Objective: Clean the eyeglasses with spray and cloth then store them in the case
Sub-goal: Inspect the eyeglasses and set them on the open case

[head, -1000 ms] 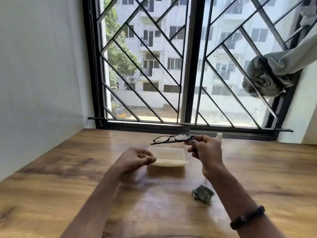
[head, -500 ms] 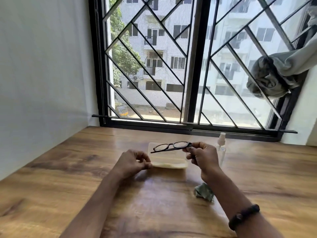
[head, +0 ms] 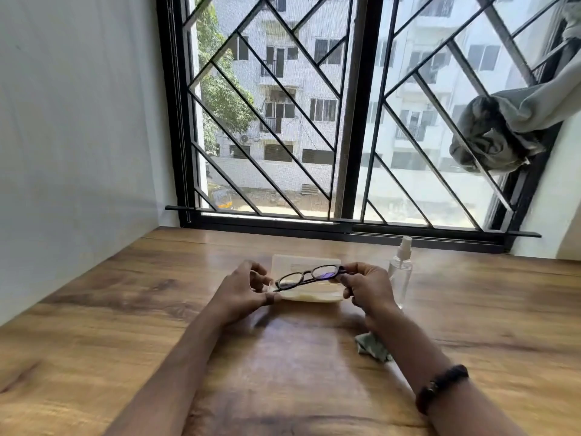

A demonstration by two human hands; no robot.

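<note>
Black-framed eyeglasses (head: 306, 276) hang level just above an open, pale translucent case (head: 306, 295) on the wooden table (head: 125, 325). My right hand (head: 364, 286) pinches the glasses at their right end. My left hand (head: 243, 292) is at the case's left edge, thumb against its front left corner and fingers curled above it, close to the glasses' left tip. A clear spray bottle (head: 400, 272) with a white nozzle stands upright just right of my right hand. A crumpled greenish cloth (head: 371, 346) lies on the table, partly hidden under my right forearm.
A barred window (head: 345, 121) runs along the table's far edge, with a white wall (head: 78, 136) on the left. A knotted grey curtain (head: 490, 136) hangs at the upper right. A dark bead bracelet (head: 440, 387) is on my right wrist.
My right hand has lowered the glasses toward the open case. My left hand has moved right to the case's left edge. The view has tipped, and the spray bottle now shows.
</note>
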